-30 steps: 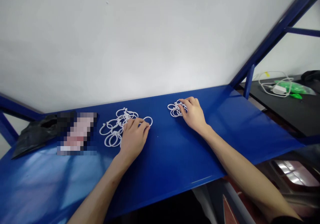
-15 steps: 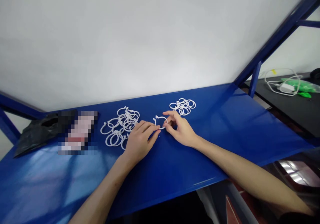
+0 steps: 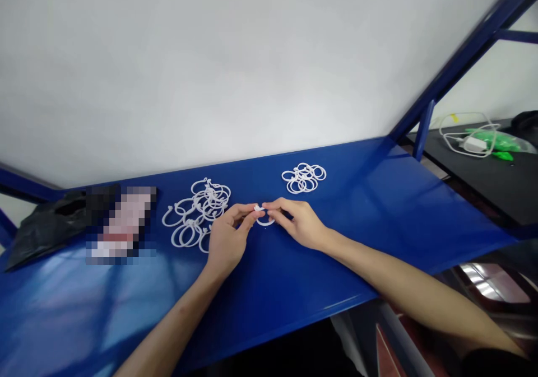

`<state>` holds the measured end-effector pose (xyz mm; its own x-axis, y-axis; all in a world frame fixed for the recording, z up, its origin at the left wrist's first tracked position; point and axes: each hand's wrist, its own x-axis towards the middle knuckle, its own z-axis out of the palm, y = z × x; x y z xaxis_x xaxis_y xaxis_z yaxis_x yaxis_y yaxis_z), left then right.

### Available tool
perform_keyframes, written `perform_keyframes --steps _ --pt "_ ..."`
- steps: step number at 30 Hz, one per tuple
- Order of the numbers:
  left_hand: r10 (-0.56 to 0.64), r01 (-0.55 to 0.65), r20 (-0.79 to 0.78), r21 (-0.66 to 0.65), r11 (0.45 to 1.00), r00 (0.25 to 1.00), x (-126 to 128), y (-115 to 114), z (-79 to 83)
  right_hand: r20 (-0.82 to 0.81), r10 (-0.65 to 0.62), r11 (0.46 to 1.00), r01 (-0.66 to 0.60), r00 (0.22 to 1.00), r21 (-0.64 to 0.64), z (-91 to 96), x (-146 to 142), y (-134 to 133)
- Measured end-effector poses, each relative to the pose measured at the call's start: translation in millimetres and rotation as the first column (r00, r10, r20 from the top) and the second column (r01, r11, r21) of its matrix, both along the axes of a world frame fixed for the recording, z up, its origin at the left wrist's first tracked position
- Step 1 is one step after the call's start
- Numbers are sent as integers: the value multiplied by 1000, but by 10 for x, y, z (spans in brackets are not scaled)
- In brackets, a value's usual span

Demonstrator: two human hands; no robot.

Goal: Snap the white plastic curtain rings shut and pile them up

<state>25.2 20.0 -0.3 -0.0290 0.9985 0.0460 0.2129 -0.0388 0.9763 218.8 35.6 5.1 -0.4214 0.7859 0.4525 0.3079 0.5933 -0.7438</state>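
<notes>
Between my two hands is one white plastic ring [image 3: 265,223] with small end pieces, like a snap-shut curtain ring. My left hand [image 3: 231,232] pinches its upper left end between thumb and fingers. From the other side my right hand [image 3: 300,223] is closed on the ring's right part, thumb and index finger near the ends. The fingertips partly cover the ends, so I cannot tell whether they are joined. Just left of my left hand lies a loose heap of white rings [image 3: 185,234], several of them open. A smaller group of white rings [image 3: 303,184] lies behind my right hand.
Everything lies on a blue tabletop [image 3: 336,276] against a white wall. At the left are a black plastic bag [image 3: 46,226] and a blurred pinkish flat object [image 3: 126,220]. Blue frame bars rise at both sides. A black table [image 3: 504,181] at the right holds a white charger [image 3: 473,144] and cable.
My fingers have moved from the ring's lower edge and right side up to its ends. The gap that showed at the ring's top is now covered by my fingertips. The view has shifted slightly.
</notes>
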Motion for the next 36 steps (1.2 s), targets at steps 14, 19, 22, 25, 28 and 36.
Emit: perform_keyframes --steps 14,19,22,25,28,36 --pt "39 71 -307 337 939 951 30 -85 23 222 14 970 -67 975 233 2 45 -43" --pt "84 214 -578 428 878 811 -150 83 102 224 -103 959 37 969 280 55 126 104" --pt "339 170 -747 512 842 572 -369 206 84 257 -385 896 293 886 333 104 325 275" --pt "404 174 -852 477 862 334 -539 279 29 353 -570 817 469 742 334 148 568 423" --pt "393 182 -883 443 878 255 -593 290 1 457 -607 794 528 651 303 176 725 495" --pt "415 111 -831 483 868 369 -546 246 136 364 -633 770 506 683 390 202 621 427"
